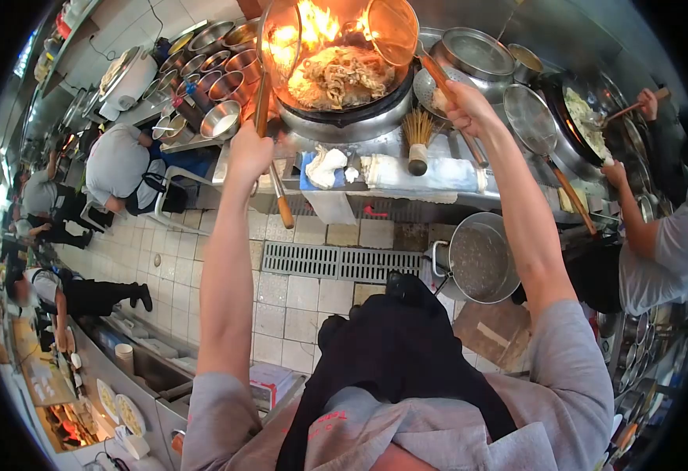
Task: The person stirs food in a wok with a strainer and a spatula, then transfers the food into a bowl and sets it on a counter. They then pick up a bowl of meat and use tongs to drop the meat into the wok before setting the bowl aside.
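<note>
My left hand is closed round the wooden handle of a wire strainer, held upright at the wok's left side. In my right hand is the wooden handle of a second strainer, whose mesh is over the wok's right side. Between the two strainers, noodles lie heaped in the wok, with tall flames behind them. A bamboo brush stands in front of the wok, beside a rolled white cloth.
Metal bowls crowd the counter at left. A large pot stands below the counter. Close on the right, a co-worker works at another wok. Other people are farther left. A floor grate crosses the tiles.
</note>
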The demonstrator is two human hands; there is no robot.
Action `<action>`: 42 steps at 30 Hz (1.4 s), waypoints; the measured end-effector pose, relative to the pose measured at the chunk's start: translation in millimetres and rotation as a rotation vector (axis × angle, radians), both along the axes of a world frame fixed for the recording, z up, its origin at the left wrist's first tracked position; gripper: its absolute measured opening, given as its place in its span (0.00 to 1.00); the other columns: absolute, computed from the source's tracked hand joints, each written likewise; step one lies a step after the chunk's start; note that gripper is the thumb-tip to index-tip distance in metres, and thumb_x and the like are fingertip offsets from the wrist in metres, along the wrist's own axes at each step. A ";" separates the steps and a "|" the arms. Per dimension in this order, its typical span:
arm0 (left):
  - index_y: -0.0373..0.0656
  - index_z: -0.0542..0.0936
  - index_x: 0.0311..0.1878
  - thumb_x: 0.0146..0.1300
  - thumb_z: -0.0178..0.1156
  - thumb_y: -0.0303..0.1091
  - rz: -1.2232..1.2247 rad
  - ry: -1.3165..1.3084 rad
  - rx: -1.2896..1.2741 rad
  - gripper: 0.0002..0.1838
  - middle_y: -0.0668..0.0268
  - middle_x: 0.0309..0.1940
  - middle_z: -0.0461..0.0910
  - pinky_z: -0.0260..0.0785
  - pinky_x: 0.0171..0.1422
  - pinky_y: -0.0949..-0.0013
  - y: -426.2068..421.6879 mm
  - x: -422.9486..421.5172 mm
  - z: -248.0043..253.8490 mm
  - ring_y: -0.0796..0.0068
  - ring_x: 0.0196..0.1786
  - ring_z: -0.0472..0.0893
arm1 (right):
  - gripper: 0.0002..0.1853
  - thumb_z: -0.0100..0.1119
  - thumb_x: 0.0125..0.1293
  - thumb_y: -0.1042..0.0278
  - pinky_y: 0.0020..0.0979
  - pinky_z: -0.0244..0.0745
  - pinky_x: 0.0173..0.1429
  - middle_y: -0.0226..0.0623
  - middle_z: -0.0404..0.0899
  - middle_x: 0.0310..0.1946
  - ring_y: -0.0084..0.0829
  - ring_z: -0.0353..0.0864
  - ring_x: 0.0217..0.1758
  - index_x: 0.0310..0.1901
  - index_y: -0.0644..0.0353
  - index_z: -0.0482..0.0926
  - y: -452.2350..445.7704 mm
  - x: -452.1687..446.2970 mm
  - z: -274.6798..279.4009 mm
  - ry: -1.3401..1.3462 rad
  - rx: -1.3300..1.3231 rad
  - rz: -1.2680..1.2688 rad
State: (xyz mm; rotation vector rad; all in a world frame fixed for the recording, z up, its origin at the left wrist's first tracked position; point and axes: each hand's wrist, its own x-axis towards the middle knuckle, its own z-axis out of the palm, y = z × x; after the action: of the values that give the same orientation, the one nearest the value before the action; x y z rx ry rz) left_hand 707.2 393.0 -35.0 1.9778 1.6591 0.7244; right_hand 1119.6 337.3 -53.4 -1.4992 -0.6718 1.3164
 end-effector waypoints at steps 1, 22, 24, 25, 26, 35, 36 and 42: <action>0.31 0.71 0.48 0.52 0.49 0.24 0.026 0.047 0.023 0.17 0.58 0.17 0.74 0.67 0.18 0.65 13.2 1.5 -14.4 0.68 0.14 0.75 | 0.10 0.43 0.70 0.53 0.21 0.43 0.11 0.28 0.64 0.20 0.15 0.53 0.11 0.38 0.49 0.64 7.0 -4.6 -3.3 -0.075 -0.005 -0.026; 0.37 0.67 0.25 0.52 0.51 0.19 -0.068 -0.724 -0.506 0.04 0.63 0.13 0.70 0.64 0.16 0.67 35.4 94.6 -49.2 0.72 0.12 0.69 | 0.15 0.40 0.74 0.53 0.18 0.41 0.10 0.29 0.59 0.19 0.15 0.50 0.11 0.37 0.58 0.59 85.0 -47.1 -10.8 0.707 -0.095 -0.004; 0.37 0.67 0.28 0.53 0.52 0.20 -0.043 -0.667 -0.487 0.04 0.63 0.13 0.70 0.64 0.16 0.67 33.6 87.1 -45.4 0.72 0.12 0.69 | 0.11 0.43 0.72 0.56 0.17 0.41 0.11 0.32 0.62 0.22 0.15 0.51 0.12 0.40 0.55 0.61 75.3 -44.6 8.6 0.529 -0.118 -0.010; 0.37 0.67 0.29 0.53 0.52 0.20 -0.019 -0.637 -0.438 0.04 0.63 0.13 0.70 0.63 0.15 0.67 32.3 84.8 -41.8 0.72 0.12 0.69 | 0.10 0.44 0.72 0.57 0.17 0.41 0.11 0.33 0.63 0.23 0.14 0.51 0.12 0.40 0.54 0.62 65.0 -50.8 21.8 0.385 -0.072 -0.048; 0.37 0.67 0.30 0.53 0.52 0.20 0.004 -0.605 -0.391 0.04 0.63 0.14 0.70 0.63 0.15 0.67 30.1 82.4 -37.5 0.73 0.12 0.69 | 0.10 0.44 0.72 0.58 0.17 0.41 0.11 0.33 0.63 0.23 0.14 0.52 0.12 0.40 0.55 0.62 61.8 -50.9 25.2 0.334 -0.046 -0.013; 0.30 0.72 0.40 0.54 0.51 0.25 0.102 -0.207 -0.105 0.11 0.50 0.24 0.78 0.71 0.22 0.61 18.4 53.9 5.4 0.62 0.19 0.80 | 0.11 0.46 0.72 0.55 0.16 0.39 0.10 0.28 0.62 0.21 0.12 0.50 0.12 0.39 0.54 0.63 31.9 -25.0 36.5 0.415 -0.012 0.095; 0.31 0.71 0.39 0.54 0.50 0.25 0.111 -0.224 -0.114 0.10 0.51 0.23 0.77 0.70 0.22 0.62 13.7 54.8 11.0 0.63 0.19 0.79 | 0.11 0.45 0.72 0.55 0.16 0.39 0.10 0.27 0.62 0.20 0.11 0.49 0.12 0.39 0.53 0.63 30.7 -18.0 33.0 0.478 -0.009 0.111; 0.37 0.66 0.37 0.56 0.50 0.20 0.062 -0.440 -0.219 0.06 0.66 0.15 0.68 0.59 0.12 0.71 8.5 58.2 10.8 0.77 0.11 0.67 | 0.11 0.46 0.72 0.54 0.16 0.38 0.09 0.26 0.60 0.19 0.11 0.49 0.11 0.39 0.52 0.65 33.1 32.8 25.4 0.741 0.010 0.082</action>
State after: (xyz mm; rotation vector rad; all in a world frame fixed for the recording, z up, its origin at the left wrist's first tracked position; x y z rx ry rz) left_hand 765.3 401.5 -24.2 1.4911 1.4650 0.8842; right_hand 1152.4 370.5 -28.0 -0.8690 -0.2519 1.7770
